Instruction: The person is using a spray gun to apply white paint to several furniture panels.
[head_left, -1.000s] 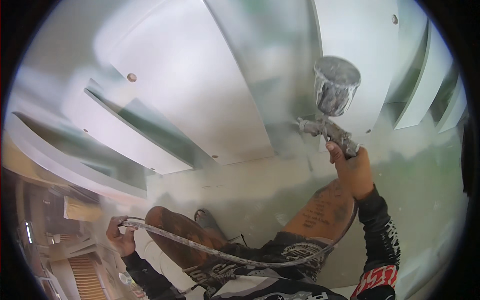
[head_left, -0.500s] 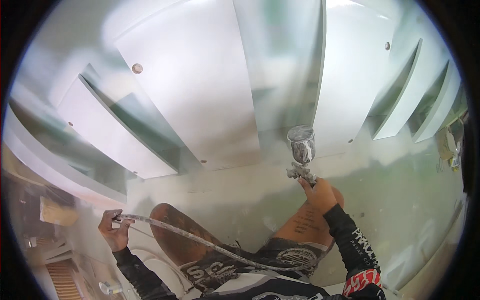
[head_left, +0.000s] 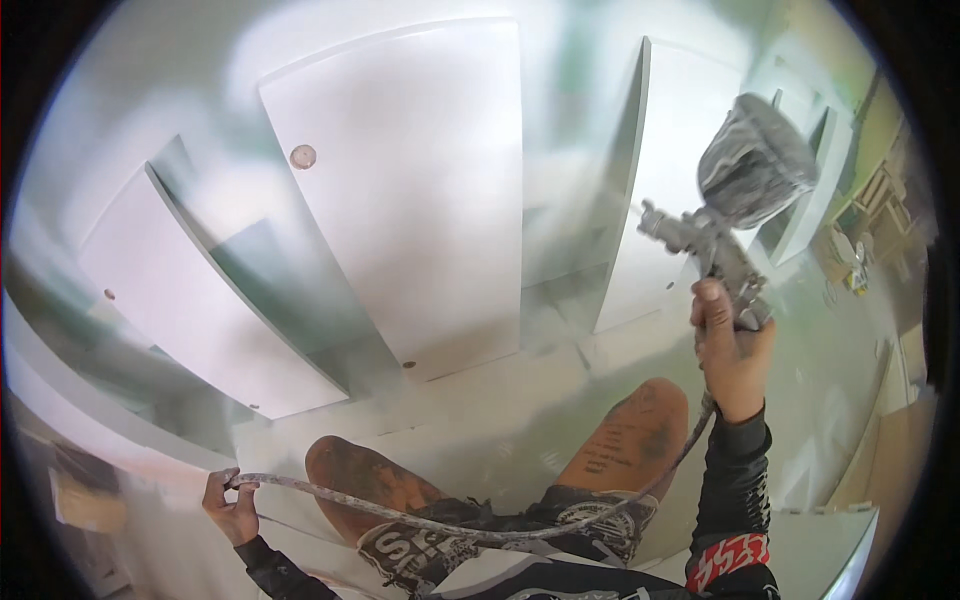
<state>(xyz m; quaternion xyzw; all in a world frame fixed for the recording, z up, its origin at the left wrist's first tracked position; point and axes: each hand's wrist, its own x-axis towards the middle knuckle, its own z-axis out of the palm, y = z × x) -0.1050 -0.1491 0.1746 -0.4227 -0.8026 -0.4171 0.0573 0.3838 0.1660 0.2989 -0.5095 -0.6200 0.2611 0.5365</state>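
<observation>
My right hand (head_left: 735, 350) is wrapped round the handle of a metal spray gun (head_left: 705, 240), held up at the right. A paint-smeared cup (head_left: 757, 162) sits on top of the gun, whose nozzle points left toward the white panels. Low at the left, my left hand (head_left: 232, 505) grips a paint-spattered hose (head_left: 400, 506). That hose sags across my lap and rises along my right forearm to the gun. In front of me stands a wide white panel (head_left: 420, 190) with a curved top and a round hole.
More white panels lean at the left (head_left: 200, 300) and right (head_left: 685, 130), against a wall patched white and green. My bent knees (head_left: 640, 430) sit between the hands. A cardboard box (head_left: 88, 502) is at the far left; assorted clutter (head_left: 855, 255) lies at the far right.
My right hand has lifted the spray gun up and to the right, nearer the camera. The left hand with the hose sits slightly lower in view. The whole view has shifted too.
</observation>
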